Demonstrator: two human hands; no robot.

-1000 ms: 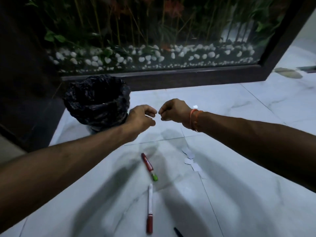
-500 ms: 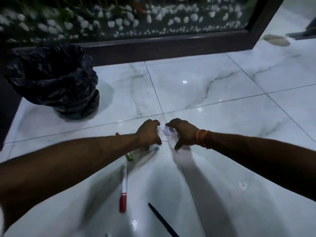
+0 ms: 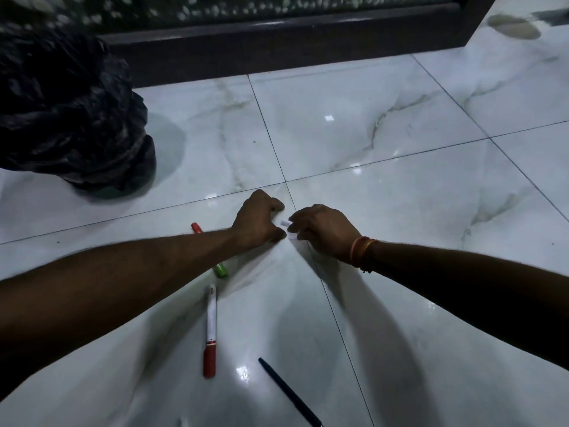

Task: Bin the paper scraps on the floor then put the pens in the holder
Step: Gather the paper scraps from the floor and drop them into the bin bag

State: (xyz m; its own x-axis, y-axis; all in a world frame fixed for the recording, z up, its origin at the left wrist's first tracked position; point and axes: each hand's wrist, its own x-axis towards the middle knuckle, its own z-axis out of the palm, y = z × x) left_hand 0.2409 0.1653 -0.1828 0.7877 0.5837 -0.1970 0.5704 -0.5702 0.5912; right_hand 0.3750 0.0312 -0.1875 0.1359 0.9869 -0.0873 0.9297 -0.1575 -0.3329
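Note:
Both hands rest low on the white marble floor, almost touching. My left hand [image 3: 257, 221] is curled, fingertips on the tile. My right hand [image 3: 323, 231] pinches small white paper scraps [image 3: 286, 224] that show between the two hands. A red and green marker [image 3: 221, 269] lies partly under my left forearm. Nearer me lie a white pen with a red cap [image 3: 210, 331] and a thin black pen [image 3: 289, 392]. The bin with a black liner [image 3: 70, 118] stands at the far left. No pen holder is in sight.
A dark wooden frame [image 3: 277, 41] with white pebbles behind glass runs along the back. A flat brownish object [image 3: 514, 26] lies on the floor at the far right. A small white thing [image 3: 183, 422] pokes in at the bottom edge.
My hands dropped from near the bin down to the floor and closed in on the paper scraps. The view tilted downward, and the scraps are now mostly covered by my fingers.

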